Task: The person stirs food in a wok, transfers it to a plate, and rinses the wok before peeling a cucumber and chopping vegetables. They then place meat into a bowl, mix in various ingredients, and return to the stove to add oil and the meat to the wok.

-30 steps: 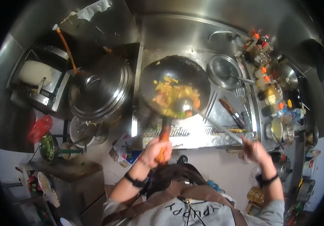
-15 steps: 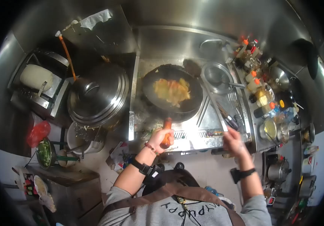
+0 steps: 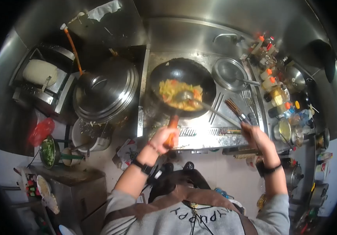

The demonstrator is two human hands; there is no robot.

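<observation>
A black wok sits on the stove, with yellow, green and red food in its lower part. My left hand is wrapped round the wok's orange-brown wooden handle. Lower right of the wok, my right hand is closed on the end of a long metal ladle. The ladle's round bowl rests in the food.
Left of the wok stands a large lidded pot. A steel strainer or bowl lies to its right, near chopsticks and forks. Seasoning bottles crowd the right side.
The ladle bowl has come down from beside the wok's upper right rim into the food. My right hand has moved slightly right and up. My left hand still holds the handle.
</observation>
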